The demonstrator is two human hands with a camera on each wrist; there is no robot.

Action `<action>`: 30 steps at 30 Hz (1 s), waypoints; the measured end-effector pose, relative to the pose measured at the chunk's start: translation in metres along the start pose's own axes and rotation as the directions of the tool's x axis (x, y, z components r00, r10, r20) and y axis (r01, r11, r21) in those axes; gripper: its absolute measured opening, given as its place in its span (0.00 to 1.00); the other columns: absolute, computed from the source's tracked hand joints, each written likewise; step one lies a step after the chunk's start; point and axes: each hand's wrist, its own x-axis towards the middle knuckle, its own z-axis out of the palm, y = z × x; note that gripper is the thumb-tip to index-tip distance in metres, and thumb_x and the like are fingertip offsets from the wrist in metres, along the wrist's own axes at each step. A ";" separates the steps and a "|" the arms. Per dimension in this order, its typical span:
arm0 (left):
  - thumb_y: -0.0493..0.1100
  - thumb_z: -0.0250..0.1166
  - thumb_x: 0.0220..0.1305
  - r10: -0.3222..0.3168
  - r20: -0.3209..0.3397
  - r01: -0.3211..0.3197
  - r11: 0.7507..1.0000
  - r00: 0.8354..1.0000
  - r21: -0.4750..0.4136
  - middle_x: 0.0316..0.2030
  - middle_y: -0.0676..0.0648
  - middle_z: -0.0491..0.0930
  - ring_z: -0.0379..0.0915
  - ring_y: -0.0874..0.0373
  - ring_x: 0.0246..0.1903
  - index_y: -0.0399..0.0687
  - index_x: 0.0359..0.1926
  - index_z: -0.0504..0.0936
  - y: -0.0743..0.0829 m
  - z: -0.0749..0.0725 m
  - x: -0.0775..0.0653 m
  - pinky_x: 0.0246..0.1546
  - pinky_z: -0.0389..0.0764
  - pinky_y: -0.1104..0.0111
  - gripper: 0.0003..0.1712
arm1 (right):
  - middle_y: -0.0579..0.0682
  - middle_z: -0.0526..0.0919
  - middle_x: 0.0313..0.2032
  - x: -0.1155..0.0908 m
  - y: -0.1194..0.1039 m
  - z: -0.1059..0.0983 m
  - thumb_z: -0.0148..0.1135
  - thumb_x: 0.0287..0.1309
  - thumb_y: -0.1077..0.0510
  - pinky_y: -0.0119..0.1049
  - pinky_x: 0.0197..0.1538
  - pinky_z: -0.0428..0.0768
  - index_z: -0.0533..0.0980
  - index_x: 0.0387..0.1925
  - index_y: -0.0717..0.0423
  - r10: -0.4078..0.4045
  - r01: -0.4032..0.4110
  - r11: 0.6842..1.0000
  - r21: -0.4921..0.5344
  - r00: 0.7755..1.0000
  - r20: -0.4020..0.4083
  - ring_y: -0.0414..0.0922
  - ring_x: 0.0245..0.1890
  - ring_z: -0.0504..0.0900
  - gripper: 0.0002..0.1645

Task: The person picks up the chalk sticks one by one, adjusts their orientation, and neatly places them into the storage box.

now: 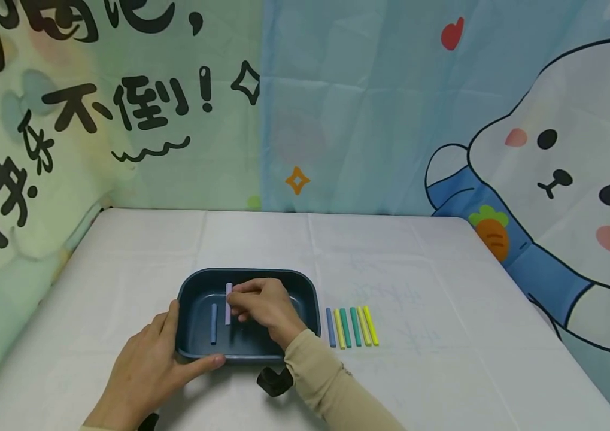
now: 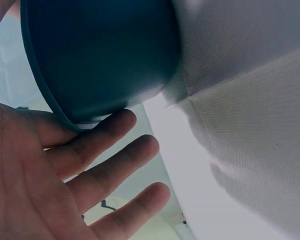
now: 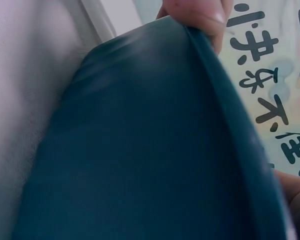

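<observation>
A dark blue tray (image 1: 305, 287) stands on the white cloth. My left hand (image 1: 148, 365) steadies its front left corner, fingers along the side and thumb at the front rim. In the left wrist view its fingers (image 2: 115, 170) look straight and spread, with some at the rim. My right hand (image 1: 266, 306) reaches in over the tray and pinches a purple chalk stick (image 1: 228, 287) between thumb and fingers. To the left of that stick, a blue chalk stick (image 1: 214, 324) lies on the tray floor. The right wrist view shows mostly the tray's outer wall (image 3: 140, 130).
Right of the tray several chalk sticks lie side by side: a blue one (image 1: 331, 328), green ones (image 1: 355, 327) and yellow ones (image 1: 371, 326). White cloth (image 1: 445, 323) covers the table. Printed curtains (image 1: 358, 131) hang behind it and at the left.
</observation>
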 end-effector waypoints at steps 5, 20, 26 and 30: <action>0.86 0.61 0.47 -0.002 0.005 0.002 1.000 1.000 -0.007 0.57 0.27 0.75 0.79 0.37 0.50 0.25 0.73 0.58 0.000 0.000 0.000 0.48 0.79 0.46 0.76 | 0.52 0.86 0.28 0.003 0.003 0.005 0.71 0.57 0.63 0.33 0.33 0.83 0.84 0.39 0.63 0.034 -0.034 0.999 0.000 0.999 -0.003 0.42 0.24 0.82 0.08; 0.85 0.60 0.49 0.003 0.017 -0.003 1.000 1.000 -0.019 0.58 0.27 0.75 0.79 0.38 0.50 0.24 0.73 0.57 0.001 -0.001 -0.001 0.48 0.80 0.47 0.75 | 0.52 0.85 0.26 0.008 0.004 0.013 0.72 0.58 0.65 0.30 0.30 0.82 0.84 0.38 0.64 0.112 -0.109 0.984 -0.143 0.994 0.011 0.40 0.23 0.82 0.07; 0.85 0.61 0.50 0.006 0.008 -0.006 1.000 1.000 -0.020 0.58 0.26 0.74 0.78 0.37 0.50 0.24 0.73 0.57 0.000 0.000 0.000 0.48 0.79 0.46 0.75 | 0.51 0.85 0.24 0.009 0.005 0.015 0.71 0.59 0.65 0.29 0.29 0.81 0.85 0.37 0.64 0.126 -0.121 0.975 -0.187 0.992 0.013 0.39 0.22 0.82 0.05; 0.84 0.61 0.49 0.004 0.011 -0.004 1.000 1.000 -0.021 0.57 0.26 0.74 0.79 0.37 0.50 0.24 0.73 0.57 0.000 0.000 -0.001 0.47 0.80 0.47 0.74 | 0.51 0.85 0.24 0.009 0.007 0.016 0.71 0.59 0.66 0.28 0.28 0.81 0.85 0.35 0.64 0.140 -0.134 0.973 -0.187 0.990 0.017 0.38 0.21 0.81 0.03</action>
